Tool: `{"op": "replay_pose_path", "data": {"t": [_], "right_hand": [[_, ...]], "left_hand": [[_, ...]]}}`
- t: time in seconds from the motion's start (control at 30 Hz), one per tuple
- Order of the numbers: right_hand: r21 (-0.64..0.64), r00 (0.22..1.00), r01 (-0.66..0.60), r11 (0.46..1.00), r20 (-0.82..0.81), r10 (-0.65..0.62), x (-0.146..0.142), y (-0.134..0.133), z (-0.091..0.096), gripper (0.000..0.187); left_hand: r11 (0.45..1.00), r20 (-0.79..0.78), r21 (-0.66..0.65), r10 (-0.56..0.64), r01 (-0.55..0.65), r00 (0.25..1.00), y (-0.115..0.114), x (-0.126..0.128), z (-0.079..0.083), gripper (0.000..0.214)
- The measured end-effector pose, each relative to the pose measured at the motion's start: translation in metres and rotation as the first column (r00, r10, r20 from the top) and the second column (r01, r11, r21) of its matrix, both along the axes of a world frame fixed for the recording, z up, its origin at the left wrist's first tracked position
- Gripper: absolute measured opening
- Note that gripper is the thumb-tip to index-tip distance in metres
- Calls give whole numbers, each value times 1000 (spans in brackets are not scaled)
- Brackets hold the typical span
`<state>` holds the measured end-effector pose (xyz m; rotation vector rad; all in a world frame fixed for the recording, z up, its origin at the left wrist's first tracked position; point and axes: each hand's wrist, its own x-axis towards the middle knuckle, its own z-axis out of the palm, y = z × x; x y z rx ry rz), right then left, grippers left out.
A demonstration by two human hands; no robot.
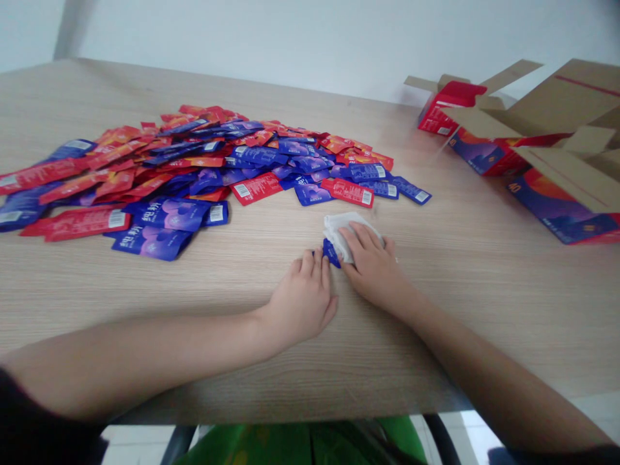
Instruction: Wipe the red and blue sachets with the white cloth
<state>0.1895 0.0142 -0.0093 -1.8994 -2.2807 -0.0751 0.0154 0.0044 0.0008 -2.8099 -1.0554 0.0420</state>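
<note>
My left hand [305,294] rests on the table with its fingers together, the fingertips pressing on the end of a blue sachet [331,253]. Over the rest of that sachet lies a folded white cloth [346,226], which hides most of it. My right hand [372,261] is on the cloth, fingers bent over it and pressing down. Beyond both hands spreads a big heap of red sachets [109,221] and blue sachets [167,214], overlapping one another, some with barcodes showing.
At the back right stand several open cardboard boxes with raised flaps: a small red box [448,106], a blue and red box [477,152] and a larger one [557,203] nearest. A white wall [310,45] borders the wood-grain table [217,381] at the back.
</note>
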Motion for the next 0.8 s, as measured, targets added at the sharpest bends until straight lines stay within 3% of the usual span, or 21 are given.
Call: {"op": "replay_pose_path", "data": {"t": [0.13,0.37,0.63,0.8], "right_hand": [[40,993,120,992,14,-121,6,6,-5,50],[5,994,-106,994,30,106,-17,-11,-2,51],[11,997,74,997,-6,-74,8,6,-3,51],[11,999,-16,1000,43,15,-8,-4,-4,51]], "left_hand": [[1000,4,5,4,-4,1000,-1,0,-2,64],[1000,-2,-16,-6,6,1000,0,-1,2,56],[1000,10,16,-5,5,1000,0,-1,-2,63],[1000,8,4,-2,2,1000,0,-1,0,61]]}}
